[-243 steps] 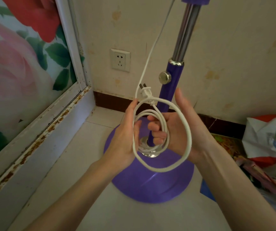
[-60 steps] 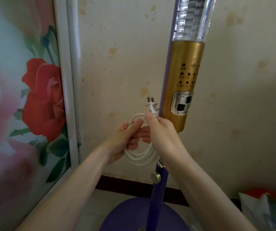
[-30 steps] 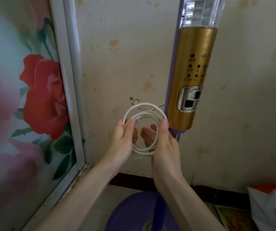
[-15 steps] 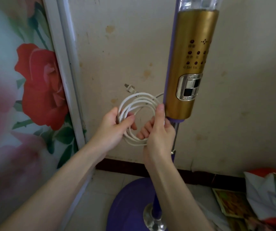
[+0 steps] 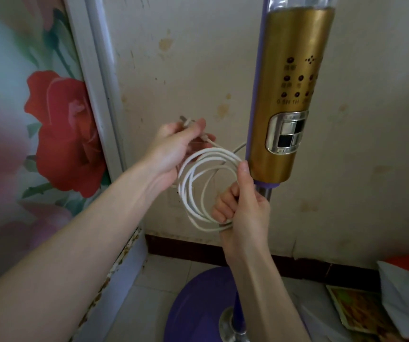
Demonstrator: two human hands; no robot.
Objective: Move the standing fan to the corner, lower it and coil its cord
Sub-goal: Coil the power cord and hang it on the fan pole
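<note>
Far left, a glossy panel printed with a red rose [image 5: 67, 134] is seen, edged by a white painted frame [image 5: 95, 82]. A stained cream wall [image 5: 186, 58] is shown behind, with a dark brown skirting strip [image 5: 186, 245] along its foot.

The left hand [image 5: 174, 146] is raised in front of the wall. Its fingers are curled, and the white plug end [image 5: 186, 121] is pinched between thumb and fingers, with the prongs poking out above.

Just below and to the right, the thin white power cord [image 5: 185, 193] is gathered in several round loops, held in the air between the two hands. The loops are gripped on their right side by the right hand [image 5: 245, 208], fingers curled round the bundle and thumb laid straight up along it.

One strand is led from the coil to the back of the standing fan's gold cylindrical control column [image 5: 290, 95], just beside the right thumb. A chrome pole [image 5: 264, 193] is seen under the column. The round purple base [image 5: 193, 307] is set on the pale tiled floor [image 5: 154, 275], near the corner.

Far right, crumpled white-and-red bags [image 5: 405, 292] and a printed card [image 5: 356, 309] are seen on the floor.
</note>
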